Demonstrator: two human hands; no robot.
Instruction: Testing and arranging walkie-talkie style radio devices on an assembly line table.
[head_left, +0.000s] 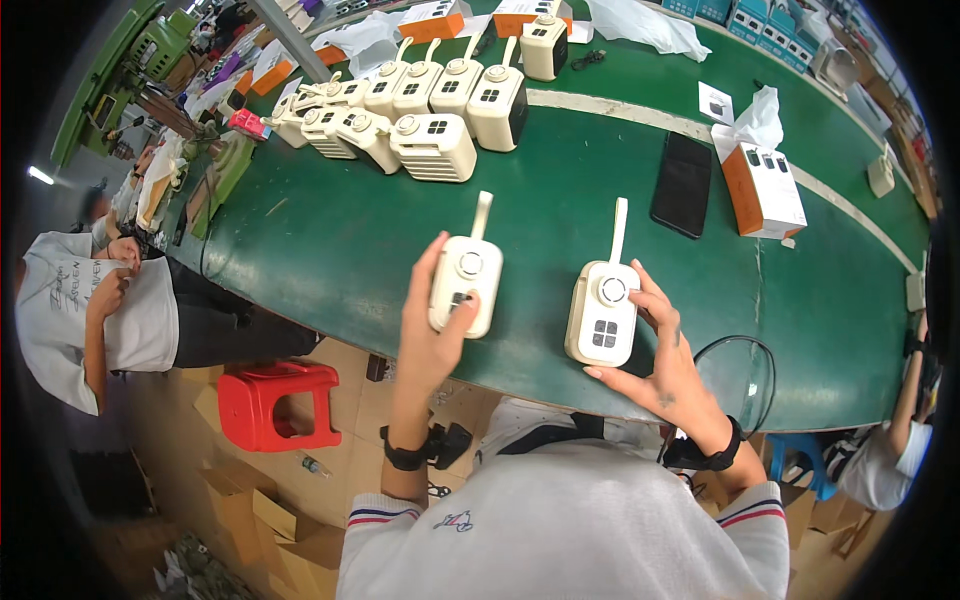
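My left hand grips a cream handheld device with a round dial, dark square buttons and a strap loop pointing away from me. Its thumb presses over the buttons, partly hiding them. Beside it on the right, my right hand holds a matching cream device by its right side, thumb at the lower edge and fingertips near the dial. Four dark squares show on that one's face. Both devices are just over the near part of the green table; whether they touch it, I cannot tell.
Several more cream devices stand grouped at the back left. A black phone and an orange-and-white box lie to the right. A black cable loops over the near edge. A red stool and another person are at left.
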